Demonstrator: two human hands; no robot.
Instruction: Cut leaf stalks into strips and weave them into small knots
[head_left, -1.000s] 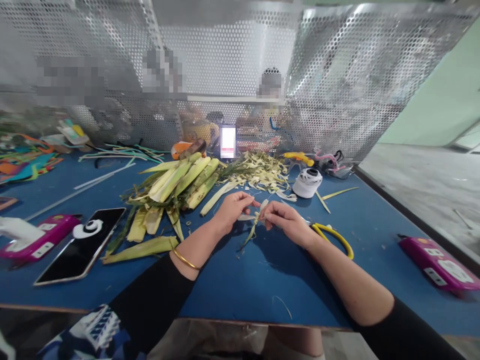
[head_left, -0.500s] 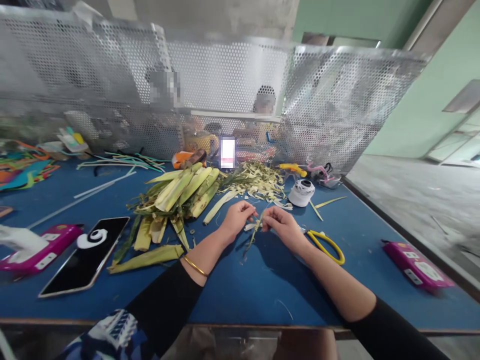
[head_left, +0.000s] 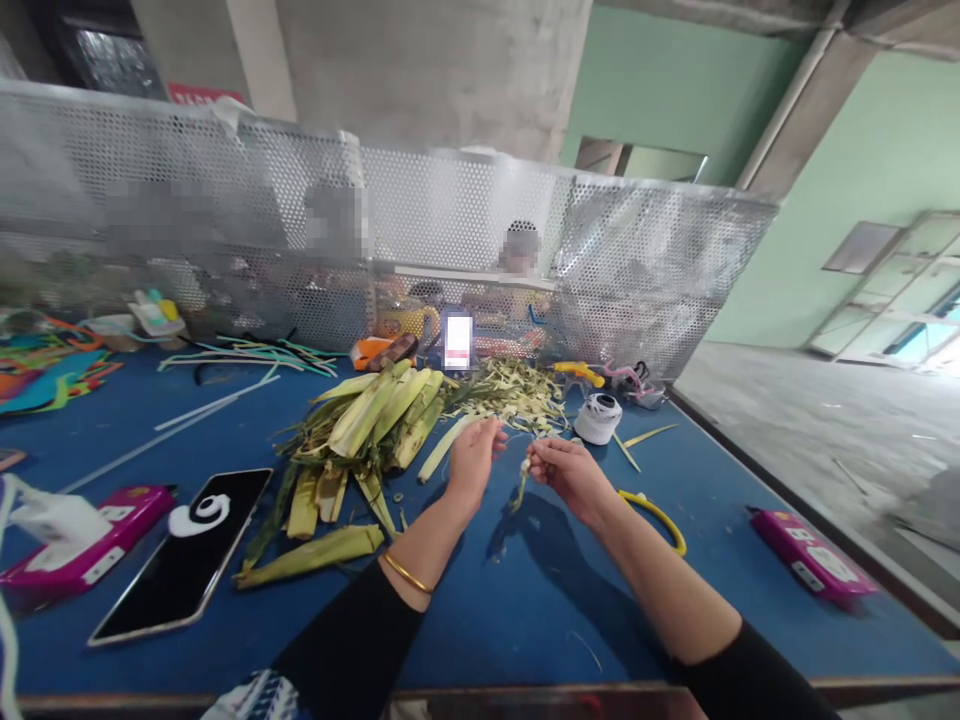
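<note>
My right hand (head_left: 571,471) pinches the top of a small strip of pale green leaf (head_left: 521,483), which hangs down above the blue table (head_left: 480,600). My left hand (head_left: 475,457) is just left of it, lifted, fingers curled loosely near the strip's top; whether it touches the strip I cannot tell. Behind my left hand lies a pile of long green and yellow leaf stalks (head_left: 367,415). A heap of pale shredded leaf scraps (head_left: 514,390) lies beyond both hands.
A phone (head_left: 184,550) and a pink case (head_left: 90,535) lie at the left. Yellow-handled pliers (head_left: 660,515) lie right of my right hand, a white spool (head_left: 598,417) farther back, another pink case (head_left: 810,562) far right. A perforated metal screen (head_left: 450,240) closes the back, with people behind.
The camera tilted upward. Both hands rose off the table with the leaf strip; the left hand drew slightly apart from the right.
</note>
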